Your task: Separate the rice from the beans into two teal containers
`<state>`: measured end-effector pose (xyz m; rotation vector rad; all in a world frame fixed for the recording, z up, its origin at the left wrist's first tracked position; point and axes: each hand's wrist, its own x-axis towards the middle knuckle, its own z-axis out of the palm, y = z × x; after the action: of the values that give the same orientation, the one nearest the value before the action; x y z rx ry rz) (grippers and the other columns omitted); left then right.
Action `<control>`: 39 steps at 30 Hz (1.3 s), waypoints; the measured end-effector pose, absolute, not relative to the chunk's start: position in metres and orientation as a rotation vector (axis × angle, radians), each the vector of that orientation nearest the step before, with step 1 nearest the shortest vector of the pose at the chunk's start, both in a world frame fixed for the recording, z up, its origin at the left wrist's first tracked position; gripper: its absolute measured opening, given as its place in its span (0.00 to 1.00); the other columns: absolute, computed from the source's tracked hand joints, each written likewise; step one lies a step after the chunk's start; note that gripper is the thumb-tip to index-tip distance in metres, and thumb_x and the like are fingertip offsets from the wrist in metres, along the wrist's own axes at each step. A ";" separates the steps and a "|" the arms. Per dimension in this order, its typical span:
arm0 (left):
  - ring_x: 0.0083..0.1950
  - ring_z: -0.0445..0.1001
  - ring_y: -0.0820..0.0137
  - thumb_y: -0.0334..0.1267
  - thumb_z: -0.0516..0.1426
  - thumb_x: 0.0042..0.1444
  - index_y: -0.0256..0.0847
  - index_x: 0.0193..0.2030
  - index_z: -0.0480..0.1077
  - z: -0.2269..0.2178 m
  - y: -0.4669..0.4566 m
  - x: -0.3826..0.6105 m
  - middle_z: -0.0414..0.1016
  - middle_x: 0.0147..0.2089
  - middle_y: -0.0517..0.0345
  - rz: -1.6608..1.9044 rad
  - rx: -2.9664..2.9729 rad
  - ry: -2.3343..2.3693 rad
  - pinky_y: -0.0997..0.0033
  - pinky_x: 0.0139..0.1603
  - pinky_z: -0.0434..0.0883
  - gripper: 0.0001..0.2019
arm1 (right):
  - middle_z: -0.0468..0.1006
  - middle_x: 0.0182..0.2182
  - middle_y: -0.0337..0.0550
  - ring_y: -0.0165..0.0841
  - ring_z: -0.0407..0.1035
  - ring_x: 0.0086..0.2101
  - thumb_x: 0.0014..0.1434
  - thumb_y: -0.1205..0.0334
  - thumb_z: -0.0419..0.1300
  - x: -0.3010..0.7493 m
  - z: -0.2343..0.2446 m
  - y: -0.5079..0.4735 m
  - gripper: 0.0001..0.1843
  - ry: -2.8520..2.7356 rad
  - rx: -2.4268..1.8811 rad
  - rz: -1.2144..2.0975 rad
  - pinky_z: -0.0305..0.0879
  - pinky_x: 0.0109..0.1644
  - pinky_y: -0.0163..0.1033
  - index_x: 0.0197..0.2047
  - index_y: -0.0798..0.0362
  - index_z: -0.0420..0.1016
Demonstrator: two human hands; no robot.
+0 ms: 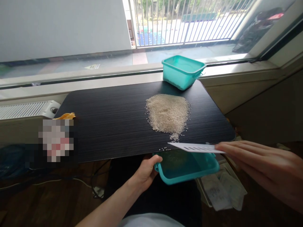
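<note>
Black wood-grain surface (111, 119), beside a window (161, 56), carries a loose pile of small white grains (168, 113). My right fingers (222, 146) pinch a flat, white, slotted sheet (195, 147); its long axis points left, the pile lying forward-left. My left fingers (157, 158) clasp a turquoise rectangular plastic tub (189, 177) at the near edge. Surface extends left of the pile.

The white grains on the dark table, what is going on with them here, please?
A person's left hand holds a teal tub by its rim, just below the near edge of the table. The right hand holds a slotted white card near that edge. Most of the grains lie heaped on the table, with a few loose near the card. A second tub stands at the far right corner.
</note>
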<state>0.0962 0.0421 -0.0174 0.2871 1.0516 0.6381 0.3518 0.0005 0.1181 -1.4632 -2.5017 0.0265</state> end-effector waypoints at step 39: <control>0.26 0.68 0.75 0.29 0.58 0.39 0.35 0.30 0.70 -0.022 0.047 0.106 0.71 0.25 0.60 0.589 0.238 1.091 0.73 0.31 0.68 0.07 | 0.78 0.33 0.43 0.32 0.71 0.32 0.56 0.47 0.46 0.403 0.108 0.122 0.24 -2.194 -2.048 -0.116 0.57 0.31 0.34 0.41 0.52 0.75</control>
<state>0.1061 0.0474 -0.0216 0.2382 1.0914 0.5891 0.4026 0.1219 0.1080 -2.0476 -2.1935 -0.1158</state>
